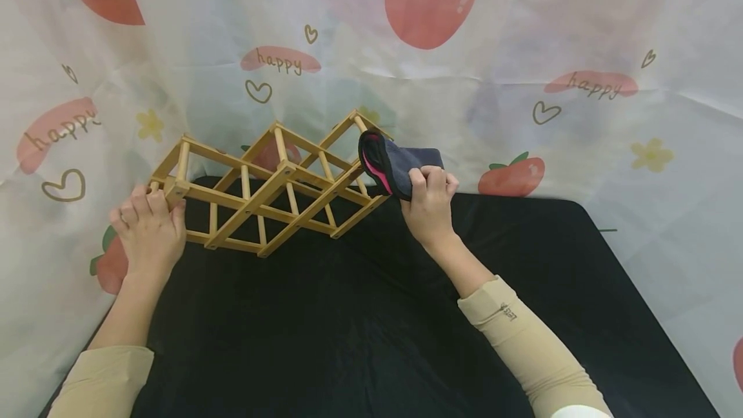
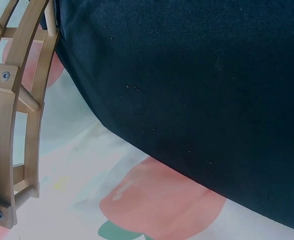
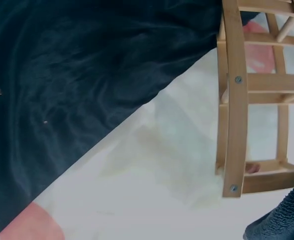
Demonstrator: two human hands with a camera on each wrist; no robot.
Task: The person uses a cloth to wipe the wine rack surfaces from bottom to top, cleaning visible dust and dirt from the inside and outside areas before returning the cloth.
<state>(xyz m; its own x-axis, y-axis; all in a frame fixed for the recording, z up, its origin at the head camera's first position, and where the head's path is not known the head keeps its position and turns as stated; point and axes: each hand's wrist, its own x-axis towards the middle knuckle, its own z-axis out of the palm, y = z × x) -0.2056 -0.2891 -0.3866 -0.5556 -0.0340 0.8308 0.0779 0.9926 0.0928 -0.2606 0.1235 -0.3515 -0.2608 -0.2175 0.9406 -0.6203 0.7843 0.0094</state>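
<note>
Along the far edge of the black cloth-covered table, in front of a pale fruit-printed curtain, I have a light-wood lattice rack of crossed slats and round dowels, spread wide. Whether its lower corners bear on the table or hang clear, I cannot tell.

Hands well apart. Left hand: fingers curled over the rack's left end, gripping. Right hand: clamped on a grey-blue folded fabric piece with black trim and pink lining, which overlaps the rack's right end in my head view. Can't make out whether that hand has a bit of slat as well (the fabric hides the spot).

Risks, as I judge them. Joints first: metal screw heads sit at the crossings, so the lattice probably pivots. Uneven pulling could fold or stretch it, and converging slats might nip the left fingertips. Support second: if nothing grips the right end, the rack could sag or swing about the left hand. Snagging third: soft trim may catch on a slat end and drag the rack sideways. Position last: so near the table's far edge, an outward push could send a corner into the curtain.
</note>
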